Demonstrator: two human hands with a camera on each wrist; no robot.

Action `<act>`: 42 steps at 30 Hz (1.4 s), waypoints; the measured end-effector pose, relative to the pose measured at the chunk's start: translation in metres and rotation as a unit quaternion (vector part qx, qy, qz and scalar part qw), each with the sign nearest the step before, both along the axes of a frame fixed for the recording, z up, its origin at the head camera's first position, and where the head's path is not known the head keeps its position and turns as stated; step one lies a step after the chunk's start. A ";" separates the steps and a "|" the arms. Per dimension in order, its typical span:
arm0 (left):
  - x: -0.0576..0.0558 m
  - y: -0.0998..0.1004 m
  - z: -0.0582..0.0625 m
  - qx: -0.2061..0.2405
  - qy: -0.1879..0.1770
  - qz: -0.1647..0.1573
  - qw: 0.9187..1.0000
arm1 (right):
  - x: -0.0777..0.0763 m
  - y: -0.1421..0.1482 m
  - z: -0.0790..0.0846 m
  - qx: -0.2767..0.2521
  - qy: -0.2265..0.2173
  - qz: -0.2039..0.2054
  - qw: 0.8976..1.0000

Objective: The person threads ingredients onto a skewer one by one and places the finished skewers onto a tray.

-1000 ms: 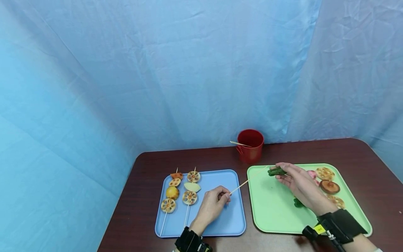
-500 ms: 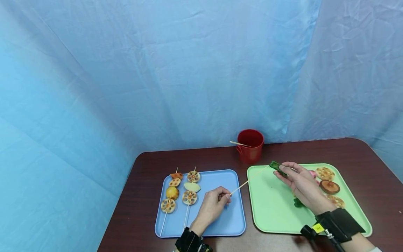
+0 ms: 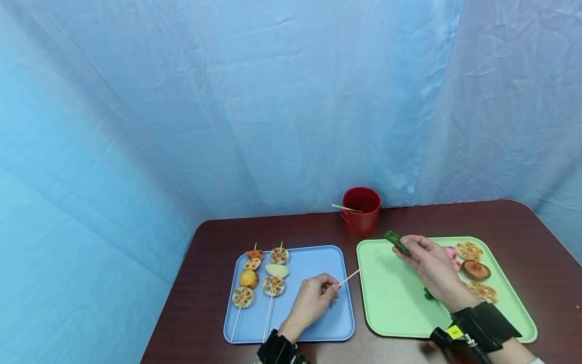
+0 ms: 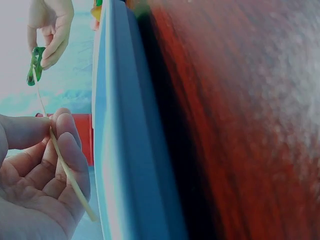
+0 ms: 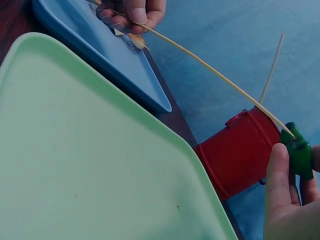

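My left hand (image 3: 316,297) pinches a thin wooden skewer (image 3: 351,276) between thumb and fingers over the blue tray, and the stick slants up to the right. Above the green tray, my right hand (image 3: 432,268) holds a glossy dark green pepper piece (image 3: 396,241) between thumb and fingers. In the right wrist view the skewer's far tip meets the face of the pepper piece (image 5: 301,157). From the left wrist view, the stick's rear end (image 4: 82,200) sticks out below the left fingers.
Two loaded skewers with lotus root slices (image 3: 274,286) lie on the blue tray (image 3: 332,328). Mushroom (image 3: 476,270), lotus slices (image 3: 470,251) and pink pieces (image 3: 450,252) sit on the green tray (image 3: 386,313). Behind stands a red mug (image 3: 362,217) with a skewer in it.
The pepper piece has been turned in my right fingers, from nearly level to slanted. My left hand has shifted slightly right with the skewer.
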State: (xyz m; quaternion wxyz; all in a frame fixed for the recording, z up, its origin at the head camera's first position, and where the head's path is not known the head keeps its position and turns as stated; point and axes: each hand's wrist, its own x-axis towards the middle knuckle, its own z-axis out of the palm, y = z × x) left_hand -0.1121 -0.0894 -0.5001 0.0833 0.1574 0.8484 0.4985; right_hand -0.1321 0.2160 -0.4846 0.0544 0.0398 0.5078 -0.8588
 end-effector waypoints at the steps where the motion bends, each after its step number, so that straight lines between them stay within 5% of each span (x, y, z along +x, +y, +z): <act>1: 0.000 0.000 0.000 -0.001 0.001 0.000 1.000 | 0.000 -0.001 0.000 0.003 0.003 0.000 1.000; 42: 0.001 0.003 -0.001 0.003 -0.004 0.012 1.000 | 0.005 -0.017 0.002 0.104 0.035 -0.036 0.993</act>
